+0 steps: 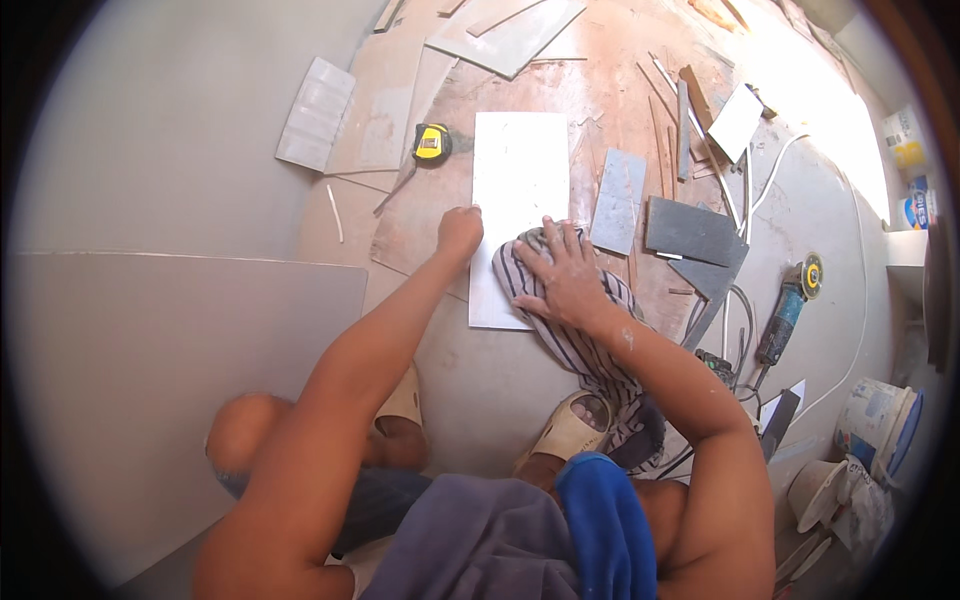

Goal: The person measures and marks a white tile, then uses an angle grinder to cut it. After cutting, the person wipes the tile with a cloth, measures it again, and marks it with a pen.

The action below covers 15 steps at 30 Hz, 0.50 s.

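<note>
A long white tile (521, 165) lies lengthwise before me on the floor. My left hand (461, 232) is closed at the tile's left edge, its fingers curled and partly hidden. Over the tile's lower right part spreads a striped cloth (518, 282), dark lines on pale fabric, which trails down toward my right foot. Flat on top of this cloth rests my right hand (570, 275), fingers apart and pressing it against the tile. Left of the tile sits a yellow and black tape measure (432, 145), its blade partly out.
Grey tile offcuts (690, 228) and thin strips lie right of the white tile. Farther right are an angle grinder (788, 310), its cable and a white bucket (876, 420). More cut tiles (508, 35) lie at the far side. A wall (170, 130) bounds the left.
</note>
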### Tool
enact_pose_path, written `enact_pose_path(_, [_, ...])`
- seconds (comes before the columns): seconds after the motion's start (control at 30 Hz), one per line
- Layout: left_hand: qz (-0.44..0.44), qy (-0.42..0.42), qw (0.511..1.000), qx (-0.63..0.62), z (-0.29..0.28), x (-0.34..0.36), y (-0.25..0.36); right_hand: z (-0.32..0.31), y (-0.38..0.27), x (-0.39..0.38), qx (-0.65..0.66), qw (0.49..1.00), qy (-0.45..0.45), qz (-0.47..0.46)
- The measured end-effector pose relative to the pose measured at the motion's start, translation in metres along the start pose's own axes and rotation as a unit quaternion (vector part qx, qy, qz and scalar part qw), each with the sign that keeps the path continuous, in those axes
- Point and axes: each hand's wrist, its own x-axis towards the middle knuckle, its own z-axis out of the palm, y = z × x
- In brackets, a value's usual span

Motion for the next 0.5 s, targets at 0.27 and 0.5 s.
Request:
enact_pose_path(0.27, [0.157,-0.044,0.933,0.322,-0.024,-0.033,-0.002,0.037,0.005,0.04,-0.044,0.996,0.039,-0.074])
enact_pose_path(0.5, [0.218,-0.093,0.895,0.378,-0.031,-0.04,-0.001,0.026,0.067,0.181,-0.088,0.996,0.022,-0.001])
